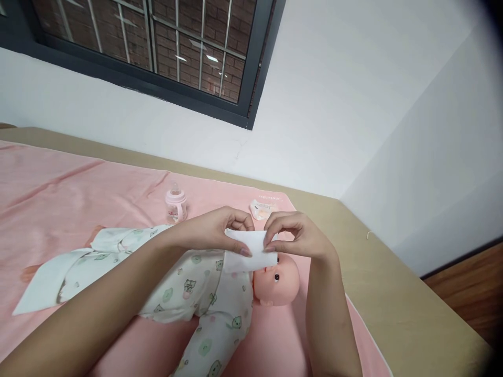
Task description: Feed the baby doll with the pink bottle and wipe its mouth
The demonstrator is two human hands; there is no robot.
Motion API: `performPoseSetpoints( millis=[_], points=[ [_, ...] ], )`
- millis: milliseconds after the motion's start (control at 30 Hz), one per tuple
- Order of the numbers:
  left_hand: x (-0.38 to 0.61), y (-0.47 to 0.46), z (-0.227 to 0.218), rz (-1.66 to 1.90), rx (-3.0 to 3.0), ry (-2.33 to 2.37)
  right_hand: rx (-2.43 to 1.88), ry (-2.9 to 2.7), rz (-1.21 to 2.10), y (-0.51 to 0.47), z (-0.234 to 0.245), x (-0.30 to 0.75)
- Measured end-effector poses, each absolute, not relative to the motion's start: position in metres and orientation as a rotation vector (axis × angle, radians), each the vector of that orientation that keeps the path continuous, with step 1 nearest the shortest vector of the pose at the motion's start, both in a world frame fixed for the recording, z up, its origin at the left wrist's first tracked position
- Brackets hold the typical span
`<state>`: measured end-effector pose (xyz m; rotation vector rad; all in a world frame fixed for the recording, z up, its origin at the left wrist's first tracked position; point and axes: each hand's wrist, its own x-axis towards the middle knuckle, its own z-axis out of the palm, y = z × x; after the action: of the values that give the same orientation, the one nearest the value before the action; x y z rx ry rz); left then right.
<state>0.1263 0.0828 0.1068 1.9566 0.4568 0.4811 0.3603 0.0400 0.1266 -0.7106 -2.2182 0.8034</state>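
A folded white wipe (251, 251) is stretched between both hands, above the neck and face of a baby doll (285, 280). My left hand (218, 230) pinches its left side, thumb lying on top. My right hand (294, 233) grips the right edge between thumb and fingers. The doll lies on its back in white pajamas (192, 285) with green and pink animal prints, its head to the right. Part of its face is hidden behind the wipe. Past my hands, a small white packet (262, 209) with orange marks lies on the pink cloth (106, 193).
A pink-topped baby bottle (176, 204) stands upright beyond the doll's body. White cloth (37, 288) lies over the doll's lower legs. The wooden table (377, 283) shows around the pink cloth, bordered by a white wall (314, 104) and a barred window (196, 47).
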Motion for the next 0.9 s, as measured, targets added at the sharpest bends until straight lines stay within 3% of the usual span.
performPoseSetpoints(
  millis=[400,900],
  points=[
    [0.1225,0.083,0.1057,0.375,2.07,0.543,-0.852,-2.207,0.691,0.0335,0.1275,0.3628],
    [0.1294,0.0856,0.1065,0.802,2.116,0.609,-0.977,-2.181,0.649,0.0393,0.1232,0.3659]
  ],
)
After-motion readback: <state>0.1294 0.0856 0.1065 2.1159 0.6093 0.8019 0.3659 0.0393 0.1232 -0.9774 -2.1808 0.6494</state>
